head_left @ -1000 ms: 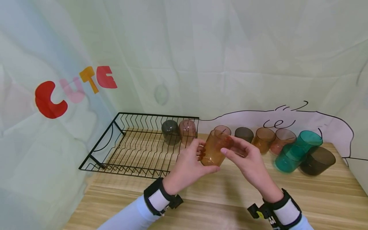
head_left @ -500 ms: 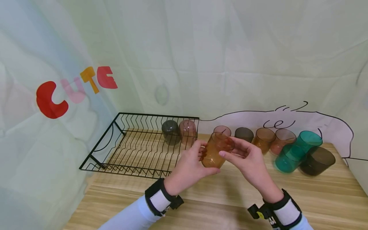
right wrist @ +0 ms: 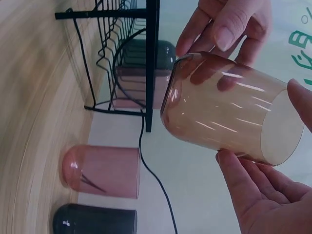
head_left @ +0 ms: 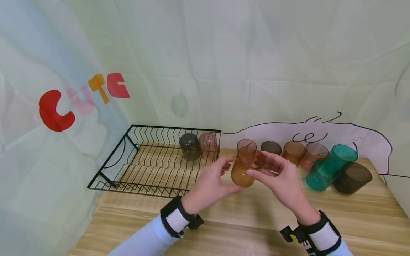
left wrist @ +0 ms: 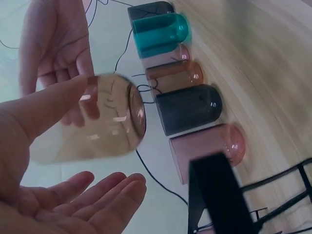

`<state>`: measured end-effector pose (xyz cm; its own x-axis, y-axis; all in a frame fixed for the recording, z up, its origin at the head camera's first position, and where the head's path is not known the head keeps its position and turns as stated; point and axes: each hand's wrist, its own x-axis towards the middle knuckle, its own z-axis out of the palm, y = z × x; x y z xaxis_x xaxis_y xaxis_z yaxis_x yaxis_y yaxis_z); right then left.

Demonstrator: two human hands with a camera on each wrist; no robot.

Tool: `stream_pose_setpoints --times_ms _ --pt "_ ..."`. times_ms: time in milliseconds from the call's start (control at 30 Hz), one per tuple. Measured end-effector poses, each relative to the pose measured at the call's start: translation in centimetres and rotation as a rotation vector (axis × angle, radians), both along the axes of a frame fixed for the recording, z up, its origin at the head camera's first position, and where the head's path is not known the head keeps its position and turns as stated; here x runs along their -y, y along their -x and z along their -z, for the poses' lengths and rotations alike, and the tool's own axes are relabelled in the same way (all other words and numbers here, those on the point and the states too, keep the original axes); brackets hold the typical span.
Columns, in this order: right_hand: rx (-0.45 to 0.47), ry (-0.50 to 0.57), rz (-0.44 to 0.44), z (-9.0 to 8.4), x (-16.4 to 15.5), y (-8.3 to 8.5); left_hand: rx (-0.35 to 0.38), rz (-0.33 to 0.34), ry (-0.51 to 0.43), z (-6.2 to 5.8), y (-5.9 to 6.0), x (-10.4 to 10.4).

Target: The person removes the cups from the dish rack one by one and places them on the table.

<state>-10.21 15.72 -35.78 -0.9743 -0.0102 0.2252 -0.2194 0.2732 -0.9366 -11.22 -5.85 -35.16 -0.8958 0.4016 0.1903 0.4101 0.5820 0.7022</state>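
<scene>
Amber translucent plastic tumbler (head_left: 247, 166) sits in the air above the pale wooden tabletop (head_left: 243, 224), between both hands and in front of the row of cups. Its long axis is tilted, mouth up and leaning away to the right, rounded base toward the person. The left hand (head_left: 209, 184) curls thumb and fingers round the lower wall from the left; the right hand (head_left: 281, 180) pinches it near the rim from the right, so both grip the tumbler, though how firmly the right fingers press is hard to judge. Just left lies the black wire dish rack (head_left: 153, 163), holding a grey tumbler (head_left: 189, 146) and a pink tumbler (head_left: 208, 146), both upside down at its far right corner. The held tumbler looks empty.
</scene>
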Motion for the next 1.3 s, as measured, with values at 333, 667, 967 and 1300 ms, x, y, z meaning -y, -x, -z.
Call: stream_pose_setpoints --times_ms 333,667,967,1300 --pt "-0.037 -0.143 0.131 0.3 -1.8 -0.2 -0.032 -0.092 0.065 -0.3 0.9 1.2" --pt "-0.053 -0.178 0.203 0.7 -3.8 0.1 -0.043 -0.165 0.041 0.0 2.0 3.3" --pt "-0.019 -0.224 0.272 2.9 -6.4 0.4 -0.042 -0.210 0.034 0.4 2.6 4.6" --pt "0.074 -0.223 0.340 5.8 -8.2 0.3 -0.061 -0.230 0.051 0.5 2.8 5.2"
